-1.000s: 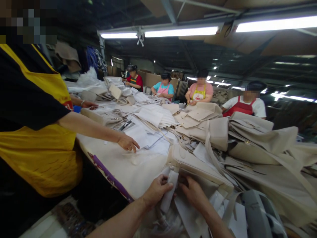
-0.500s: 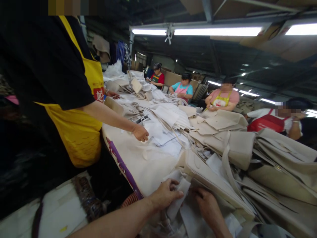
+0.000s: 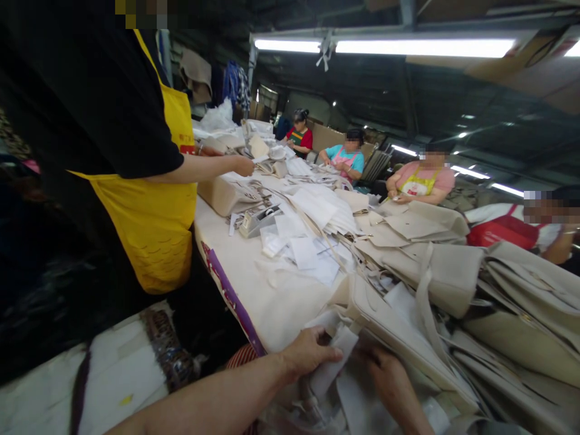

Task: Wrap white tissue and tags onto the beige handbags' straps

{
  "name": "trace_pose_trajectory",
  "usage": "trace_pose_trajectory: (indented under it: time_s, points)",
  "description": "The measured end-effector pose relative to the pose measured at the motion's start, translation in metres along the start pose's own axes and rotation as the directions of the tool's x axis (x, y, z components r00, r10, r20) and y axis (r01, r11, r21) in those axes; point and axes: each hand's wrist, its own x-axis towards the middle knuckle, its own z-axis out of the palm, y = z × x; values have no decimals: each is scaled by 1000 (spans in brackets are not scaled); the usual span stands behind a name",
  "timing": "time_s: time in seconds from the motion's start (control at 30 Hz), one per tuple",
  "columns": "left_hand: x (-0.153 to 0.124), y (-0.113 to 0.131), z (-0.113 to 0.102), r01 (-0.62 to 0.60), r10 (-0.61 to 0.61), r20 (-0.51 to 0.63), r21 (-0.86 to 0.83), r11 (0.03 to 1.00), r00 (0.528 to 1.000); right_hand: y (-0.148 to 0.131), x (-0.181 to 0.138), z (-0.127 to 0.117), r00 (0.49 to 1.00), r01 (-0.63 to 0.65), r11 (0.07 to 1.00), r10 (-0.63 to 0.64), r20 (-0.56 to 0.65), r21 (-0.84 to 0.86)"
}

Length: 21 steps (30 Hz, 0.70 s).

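Observation:
A beige handbag [image 3: 385, 323] lies on its side at the near edge of the table, its opening towards me. My left hand [image 3: 312, 353] is closed, thumb pressed on a strip wrapped in white paper [image 3: 335, 356] at the bag's mouth. Beside it, my right hand [image 3: 392, 377] reaches in under the bag's upper side with bent fingers. Shadow covers those fingertips, so what they grip is unclear. White sheets and clear plastic [image 3: 317, 411] hang below both hands.
Several beige bags [image 3: 435, 275] are heaped at the right. White papers [image 3: 312, 251] and a tape dispenser [image 3: 260, 220] lie further up the table [image 3: 226, 241]. A co-worker in a yellow apron [image 3: 149, 223] stands at the left; several others sit opposite. A wrapped bundle [image 3: 122, 374] lies lower left.
The co-worker's hand has drawn up and back from the papers, uncovering the tape dispenser. The view has shifted slightly left. My hands keep nearly the same place at the bag.

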Motion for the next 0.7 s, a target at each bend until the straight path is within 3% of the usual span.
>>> trace_pose_trajectory:
  time_s: [0.2, 0.37, 0.43, 0.57, 0.7]
  points:
    - [-1, 1, 1, -7, 7, -26, 13, 1000, 1000, -22, 9, 6, 993, 117, 988, -119, 10, 97]
    - [-1, 1, 1, -5, 6, -19, 21, 1000, 1000, -11, -10, 0, 997, 59, 993, -63, 33, 107]
    - [0, 1, 1, 3, -2, -19, 23, 1000, 1000, -5, -21, -2, 995, 92, 993, -94, 25, 70]
    - [-2, 8, -1, 1, 0, -10, 45, 999, 1000, 1, -34, 0, 958, 282, 951, -287, -20, -123]
    - [-9, 20, 2, 32, -28, -42, 88, 996, 999, -5, -36, -3, 864, 466, 816, -503, -24, -343]
